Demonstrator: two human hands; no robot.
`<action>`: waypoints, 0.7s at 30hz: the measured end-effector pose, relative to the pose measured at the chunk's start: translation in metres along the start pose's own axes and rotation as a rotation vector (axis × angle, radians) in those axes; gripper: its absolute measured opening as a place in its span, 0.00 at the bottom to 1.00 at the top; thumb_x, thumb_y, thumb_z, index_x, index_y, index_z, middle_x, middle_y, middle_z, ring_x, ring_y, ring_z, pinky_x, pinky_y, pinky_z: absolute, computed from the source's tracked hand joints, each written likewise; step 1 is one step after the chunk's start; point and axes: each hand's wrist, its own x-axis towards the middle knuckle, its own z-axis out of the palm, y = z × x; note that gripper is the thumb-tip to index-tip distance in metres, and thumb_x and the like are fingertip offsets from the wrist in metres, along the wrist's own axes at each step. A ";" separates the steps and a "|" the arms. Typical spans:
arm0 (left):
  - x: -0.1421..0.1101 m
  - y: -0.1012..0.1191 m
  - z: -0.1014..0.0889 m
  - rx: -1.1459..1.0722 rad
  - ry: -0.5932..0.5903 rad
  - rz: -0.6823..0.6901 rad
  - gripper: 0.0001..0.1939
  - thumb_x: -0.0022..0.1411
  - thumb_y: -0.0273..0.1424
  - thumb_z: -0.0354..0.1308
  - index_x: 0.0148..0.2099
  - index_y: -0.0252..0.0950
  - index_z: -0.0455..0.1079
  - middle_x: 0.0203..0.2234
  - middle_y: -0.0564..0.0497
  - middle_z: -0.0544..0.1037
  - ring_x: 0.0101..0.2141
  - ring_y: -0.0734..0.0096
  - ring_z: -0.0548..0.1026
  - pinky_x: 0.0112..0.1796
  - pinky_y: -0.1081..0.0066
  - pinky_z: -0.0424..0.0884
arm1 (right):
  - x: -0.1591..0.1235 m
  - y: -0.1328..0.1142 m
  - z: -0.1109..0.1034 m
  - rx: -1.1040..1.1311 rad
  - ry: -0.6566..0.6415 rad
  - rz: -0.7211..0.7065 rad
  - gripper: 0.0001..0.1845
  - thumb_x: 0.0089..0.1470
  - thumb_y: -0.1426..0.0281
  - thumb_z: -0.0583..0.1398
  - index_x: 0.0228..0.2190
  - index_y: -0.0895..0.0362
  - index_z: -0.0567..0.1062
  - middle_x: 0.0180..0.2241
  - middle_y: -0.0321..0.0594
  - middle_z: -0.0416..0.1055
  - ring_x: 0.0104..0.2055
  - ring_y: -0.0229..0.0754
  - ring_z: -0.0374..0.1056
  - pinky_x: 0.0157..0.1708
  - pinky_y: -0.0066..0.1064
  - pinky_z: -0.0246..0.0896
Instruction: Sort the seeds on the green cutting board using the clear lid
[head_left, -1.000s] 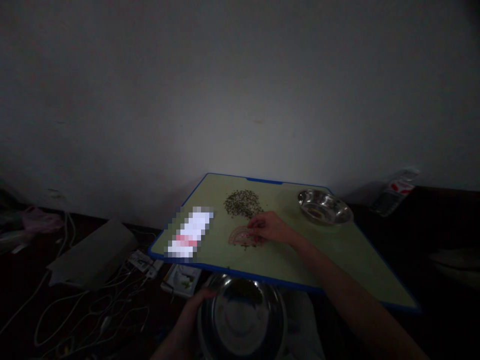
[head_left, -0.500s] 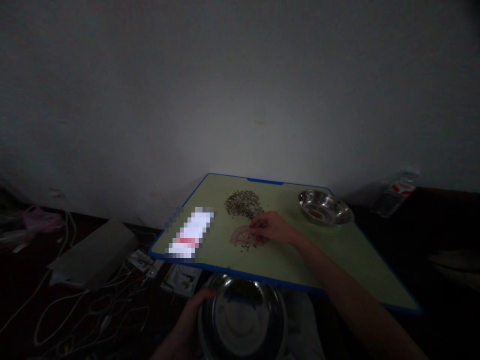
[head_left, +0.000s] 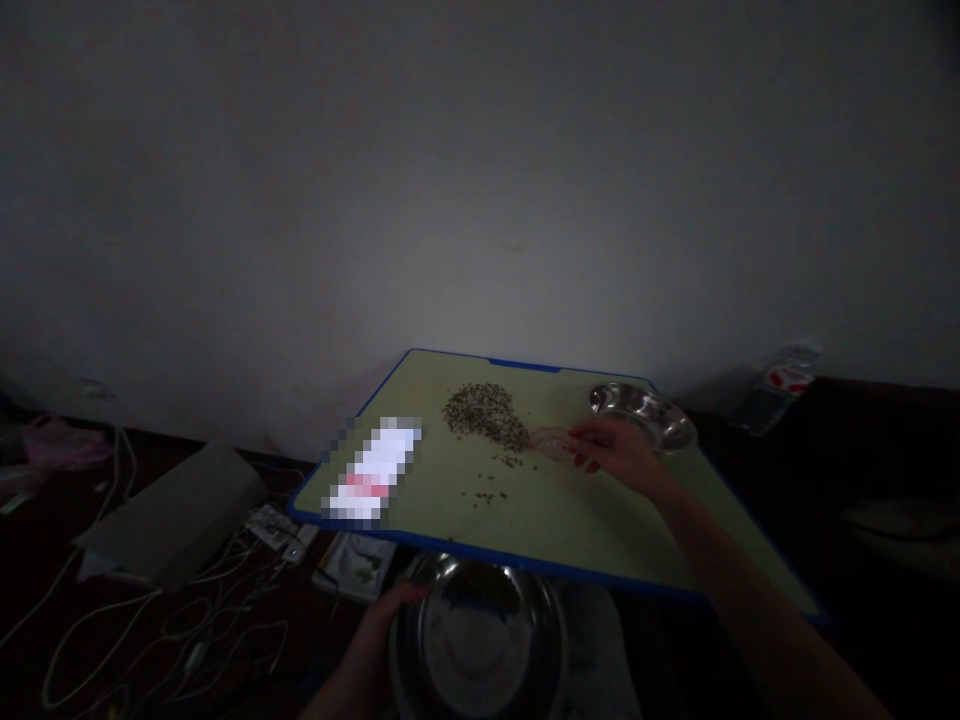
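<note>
My right hand (head_left: 616, 455) is closed on the edge of a clear protractor with red markings (head_left: 550, 443), held low over the green board (head_left: 600, 535). The protractor's left end is at the right side of a pile of small dark and pale grains, perhaps seeds (head_left: 484, 408). A few loose grains (head_left: 487, 495) lie nearer the board's front edge. My left hand (head_left: 390, 612) grips the left rim of a large shiny metal bowl (head_left: 480, 640), below the board's front edge. A smaller metal bowl (head_left: 679, 428) stands behind my right hand, which partly covers it.
A blurred-out bright phone-like screen (head_left: 375, 470) lies at the board's left. Cables (head_left: 199, 655), a grey flat box (head_left: 176, 515) and a pink bag (head_left: 60, 443) are on the dark left side. A clear package with a red label (head_left: 780, 385) leans near the wall (head_left: 480, 180).
My right hand has moved right with the protractor, from over the loose grains to the pile's right side. The pile now trails further toward the front right. My left hand keeps its grip.
</note>
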 end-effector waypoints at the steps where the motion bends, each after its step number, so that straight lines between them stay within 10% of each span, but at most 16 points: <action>1: 0.000 0.000 0.001 -0.001 -0.002 -0.004 0.16 0.57 0.35 0.50 0.47 0.36 0.63 0.45 0.47 0.69 0.40 0.64 0.70 0.38 0.59 0.68 | -0.002 0.005 -0.001 0.001 0.012 0.021 0.16 0.41 0.61 0.61 0.29 0.61 0.72 0.20 0.40 0.72 0.20 0.38 0.69 0.19 0.28 0.66; 12: 0.001 -0.002 -0.003 0.057 0.036 -0.109 0.07 0.48 0.30 0.57 0.26 0.30 0.73 0.19 0.48 0.78 0.28 0.59 0.75 0.33 0.64 0.66 | -0.015 0.013 0.004 0.061 -0.111 0.154 0.13 0.41 0.63 0.60 0.28 0.61 0.71 0.19 0.39 0.72 0.19 0.39 0.69 0.18 0.29 0.66; 21: 0.003 0.000 0.001 0.032 0.053 -0.099 0.13 0.45 0.28 0.58 0.35 0.30 0.74 0.19 0.47 0.79 0.29 0.57 0.76 0.36 0.63 0.65 | -0.034 0.008 0.017 0.066 -0.068 0.197 0.14 0.41 0.62 0.59 0.28 0.60 0.70 0.22 0.40 0.73 0.21 0.41 0.69 0.19 0.30 0.67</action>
